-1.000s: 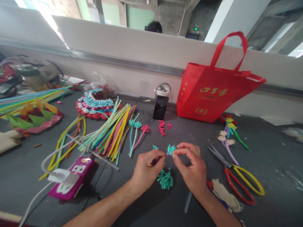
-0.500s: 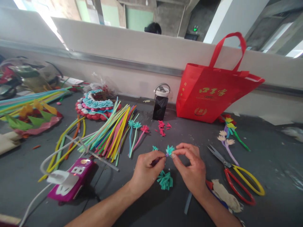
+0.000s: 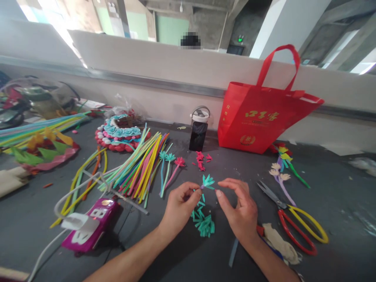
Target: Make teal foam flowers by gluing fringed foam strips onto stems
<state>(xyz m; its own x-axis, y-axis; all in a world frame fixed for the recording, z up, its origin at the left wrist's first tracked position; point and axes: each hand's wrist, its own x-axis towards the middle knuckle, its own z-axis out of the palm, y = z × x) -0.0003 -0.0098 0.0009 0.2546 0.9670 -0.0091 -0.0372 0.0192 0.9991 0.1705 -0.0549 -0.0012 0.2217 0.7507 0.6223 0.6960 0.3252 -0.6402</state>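
My left hand (image 3: 182, 203) is closed in a pinch on the purple stem of a teal craft flower (image 3: 208, 181), whose petals fan out upward past my fingertips. Just right of the petals, my right hand (image 3: 239, 201) has thumb and forefinger apart, with nothing visible between them. Below and between both hands lies a pile of cut teal strips (image 3: 205, 226). Pink-red cut pieces (image 3: 200, 157) are scattered beyond the flower. To their left rest two finished teal flowers (image 3: 170, 157) and a pink one (image 3: 179, 161) on long stems.
Scissors (image 3: 283, 205) with red and yellow handles lie to the right. A red bag (image 3: 264, 117) stands at the back, beside a phone (image 3: 198, 136) leaning on a bottle (image 3: 200, 114). Fuzzy coloured sticks (image 3: 149, 158) and a purple power strip (image 3: 91, 225) with cable occupy the left.
My right hand has come away from the flower and its fingers have parted. The flower stays in my left hand, which has moved slightly left. More teal strips show beneath.
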